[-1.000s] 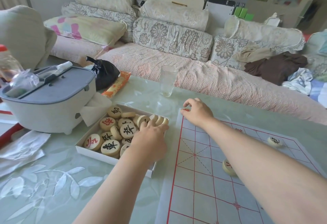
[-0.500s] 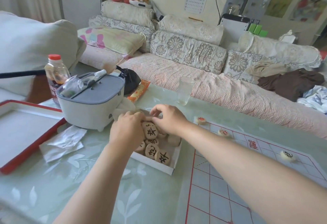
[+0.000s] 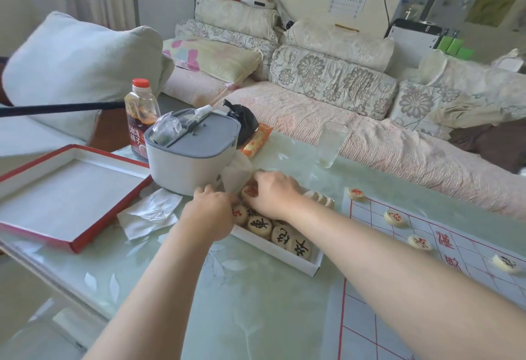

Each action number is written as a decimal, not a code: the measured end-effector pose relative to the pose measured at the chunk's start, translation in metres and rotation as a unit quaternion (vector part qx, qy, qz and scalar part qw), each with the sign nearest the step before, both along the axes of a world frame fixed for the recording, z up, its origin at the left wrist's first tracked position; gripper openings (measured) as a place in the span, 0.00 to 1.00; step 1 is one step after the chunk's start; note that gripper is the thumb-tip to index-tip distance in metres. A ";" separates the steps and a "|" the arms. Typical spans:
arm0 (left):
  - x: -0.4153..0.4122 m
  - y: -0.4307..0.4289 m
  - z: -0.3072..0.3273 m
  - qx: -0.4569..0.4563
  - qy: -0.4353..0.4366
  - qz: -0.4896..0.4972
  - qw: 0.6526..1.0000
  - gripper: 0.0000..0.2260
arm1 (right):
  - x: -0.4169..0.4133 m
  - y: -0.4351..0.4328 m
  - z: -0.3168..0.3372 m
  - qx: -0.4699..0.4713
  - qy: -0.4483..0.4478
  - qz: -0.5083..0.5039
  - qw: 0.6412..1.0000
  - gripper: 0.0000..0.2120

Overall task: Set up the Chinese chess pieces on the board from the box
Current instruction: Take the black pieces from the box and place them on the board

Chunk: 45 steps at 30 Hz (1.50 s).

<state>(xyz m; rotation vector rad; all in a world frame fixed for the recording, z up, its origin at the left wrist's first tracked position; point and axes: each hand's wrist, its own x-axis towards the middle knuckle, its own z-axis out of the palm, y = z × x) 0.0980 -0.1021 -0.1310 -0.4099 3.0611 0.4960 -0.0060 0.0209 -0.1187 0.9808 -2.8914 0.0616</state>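
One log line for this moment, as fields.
left hand: in box, grip hidden | right hand: pinches red piece | board: four pieces set

left hand [image 3: 212, 214] curled, right hand [image 3: 273, 194] curled, both extended forward

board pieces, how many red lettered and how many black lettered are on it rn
red-lettered pieces: 3
black-lettered pieces: 1
total on the board: 4
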 end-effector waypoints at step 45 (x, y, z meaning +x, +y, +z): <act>-0.064 0.173 0.012 0.493 0.082 0.004 0.866 0.10 | -0.017 0.227 -0.007 -0.292 -0.083 -0.127 0.944 0.09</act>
